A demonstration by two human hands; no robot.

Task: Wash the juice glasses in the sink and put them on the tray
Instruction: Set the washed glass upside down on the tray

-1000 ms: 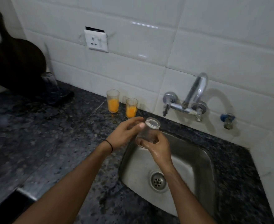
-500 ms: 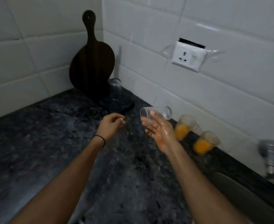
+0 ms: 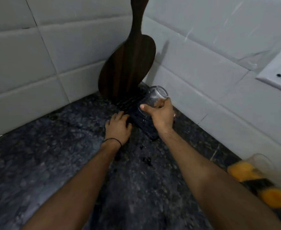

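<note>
Dark speckled granite counter (image 3: 53,155) runs into a corner of white tiled wall (image 3: 53,47), where a paddle-shaped wooden cutting board (image 3: 128,63) leans upright. At its foot lies a black ridged tray (image 3: 129,102), and a wall socket (image 3: 279,70) sits at the right edge.

The right hand (image 3: 161,115) has its fingers and thumb curled round a clear glass (image 3: 154,98), which holds no juice. The glass is tipped over, thick base up and mouth angled down towards the tray, held just above it or barely touching it (the blur makes that hard to tell). The left hand (image 3: 118,127) lies palm down on the counter with its fingers loosely spread, fingertips at the tray's near-left edge, holding nothing.

As for progress, this glass looks washed and seems about to be set mouth down on the tray. Whether another already stands there I cannot tell, since the right hand covers that part. Two juice glasses (image 3: 245,170) at the lower right, near the wall and well apart from the tray, hold orange juice, so they have yet to be emptied, washed and carried over. The sink is out of view.
</note>
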